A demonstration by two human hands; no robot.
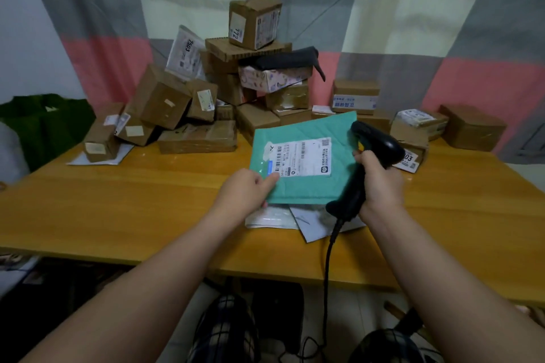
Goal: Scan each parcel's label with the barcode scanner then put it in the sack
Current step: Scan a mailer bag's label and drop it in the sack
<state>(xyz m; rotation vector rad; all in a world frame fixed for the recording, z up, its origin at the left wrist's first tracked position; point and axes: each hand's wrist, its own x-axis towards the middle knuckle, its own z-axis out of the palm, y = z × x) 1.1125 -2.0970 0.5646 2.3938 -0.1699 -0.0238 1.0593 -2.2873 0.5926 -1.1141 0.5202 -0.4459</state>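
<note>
Head view: left hand [250, 189] pinches the teal mailer [306, 188] over the table [132, 209], label [303, 158] up; right hand [380, 183] grips the barcode scanner [376, 143] beside it. Scan seemingly pending; many boxes [188, 103] remain outside the green sack [44, 127]

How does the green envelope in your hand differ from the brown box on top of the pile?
The green envelope is flat and padded-looking; the brown box is a blocky carton. The envelope is pinched at its corner by the left hand; the box sits tilted atop the stack, untouched. Both are labelled parcels.
</note>
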